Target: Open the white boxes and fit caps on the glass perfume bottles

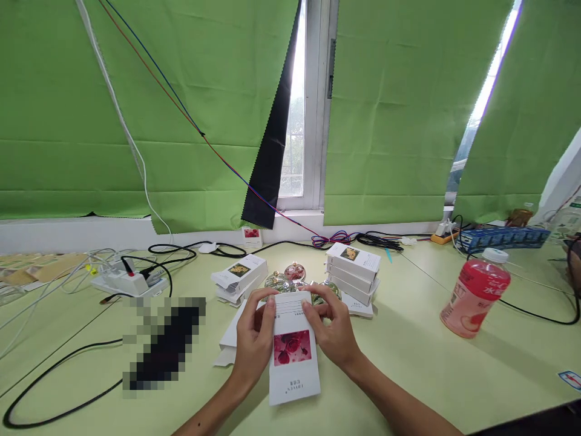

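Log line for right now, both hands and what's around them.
left hand: on white box | right hand: on same box | box: rose picture up | behind: stacked boxes | right side: pink drink bottle

The left forearm (213, 406) rose from the bottom edge towards between one and two o'clock, and the right forearm (394, 390) towards ten. Both were bare. The left hand (258, 324) and right hand (333, 327) faced each other, apart, fingers bent. The left thumb (269, 315) pointed to twelve o'clock, the right thumb (311, 316) to eleven.
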Tool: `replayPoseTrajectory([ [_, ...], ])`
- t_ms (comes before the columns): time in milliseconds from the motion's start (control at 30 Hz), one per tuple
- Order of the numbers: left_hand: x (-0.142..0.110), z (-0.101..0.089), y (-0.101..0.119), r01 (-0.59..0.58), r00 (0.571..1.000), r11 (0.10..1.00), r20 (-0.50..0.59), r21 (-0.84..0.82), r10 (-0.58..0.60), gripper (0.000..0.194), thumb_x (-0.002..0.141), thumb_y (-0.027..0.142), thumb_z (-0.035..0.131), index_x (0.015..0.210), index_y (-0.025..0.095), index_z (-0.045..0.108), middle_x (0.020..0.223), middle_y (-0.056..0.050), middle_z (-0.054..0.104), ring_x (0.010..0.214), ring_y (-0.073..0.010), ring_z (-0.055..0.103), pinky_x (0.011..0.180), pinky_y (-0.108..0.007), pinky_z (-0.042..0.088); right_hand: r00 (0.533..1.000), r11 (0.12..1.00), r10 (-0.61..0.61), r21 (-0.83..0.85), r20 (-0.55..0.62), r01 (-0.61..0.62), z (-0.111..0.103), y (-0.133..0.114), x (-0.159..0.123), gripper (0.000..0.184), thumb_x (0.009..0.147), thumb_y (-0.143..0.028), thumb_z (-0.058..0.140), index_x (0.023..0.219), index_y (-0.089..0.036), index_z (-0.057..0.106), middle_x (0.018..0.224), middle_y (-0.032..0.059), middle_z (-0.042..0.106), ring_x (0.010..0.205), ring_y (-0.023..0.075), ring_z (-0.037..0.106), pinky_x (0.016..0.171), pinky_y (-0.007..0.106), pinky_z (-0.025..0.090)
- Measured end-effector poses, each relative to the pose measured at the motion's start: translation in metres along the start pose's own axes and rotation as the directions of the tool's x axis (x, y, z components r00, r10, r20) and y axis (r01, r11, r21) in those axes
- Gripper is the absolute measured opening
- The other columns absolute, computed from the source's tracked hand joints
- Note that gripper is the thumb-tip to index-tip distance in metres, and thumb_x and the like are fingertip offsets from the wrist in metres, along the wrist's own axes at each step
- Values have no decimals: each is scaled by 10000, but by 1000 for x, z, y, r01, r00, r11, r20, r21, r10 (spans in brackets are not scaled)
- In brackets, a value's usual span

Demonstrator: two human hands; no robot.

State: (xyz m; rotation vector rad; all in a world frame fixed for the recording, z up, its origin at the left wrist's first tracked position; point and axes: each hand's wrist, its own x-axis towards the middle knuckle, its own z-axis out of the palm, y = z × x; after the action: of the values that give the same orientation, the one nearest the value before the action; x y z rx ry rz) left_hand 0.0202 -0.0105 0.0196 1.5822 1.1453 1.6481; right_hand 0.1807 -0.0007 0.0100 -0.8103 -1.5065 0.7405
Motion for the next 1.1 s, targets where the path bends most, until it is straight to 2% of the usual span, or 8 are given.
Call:
replayPoseTrajectory([
  [200, 1, 0, -3, -58, 998, 998, 19, 34, 57, 239, 941, 442, 581, 1025, 220, 609, 984, -29, 640, 725, -138, 609, 580, -217, 496, 999, 998, -39, -58, -26, 38, 0, 1, 0, 346, 955, -486, 566, 1115, -196, 662, 581, -27, 566, 453, 123, 530, 452, 222, 476],
  [367, 2, -1, -4, -102, 995, 991, 14, 84, 101, 208, 935, 415, 597, 1011, 224, 624, 1000, -36, 631, 818, -159, 626, 604, -217, 494, 997, 996, -64, -57, -31, 62, 1, 1, 0, 329, 953, -466, 571, 1120, -199, 666, 584, -26, 572, 444, 120, 521, 445, 222, 473],
  [600, 3, 0, -6, -128, 992, 987, 3, 101, 128, 199, 910, 409, 624, 978, 223, 643, 991, -37, 646, 798, -161, 626, 591, -222, 492, 999, 998, -36, -44, -8, 36, 1, 1, 0, 341, 957, -490, 559, 1117, -209, 665, 587, -26, 563, 455, 130, 540, 463, 233, 488],
  [1100, 3, -1, -6, -135, 991, 984, 12, 113, 135, 194, 926, 404, 603, 964, 216, 636, 999, -50, 625, 855, -173, 621, 611, -216, 493, 996, 994, -84, -79, -42, 80, 1, 0, 1, 331, 943, -489, 584, 1068, -199, 685, 619, -9, 602, 442, 115, 518, 433, 220, 463],
])
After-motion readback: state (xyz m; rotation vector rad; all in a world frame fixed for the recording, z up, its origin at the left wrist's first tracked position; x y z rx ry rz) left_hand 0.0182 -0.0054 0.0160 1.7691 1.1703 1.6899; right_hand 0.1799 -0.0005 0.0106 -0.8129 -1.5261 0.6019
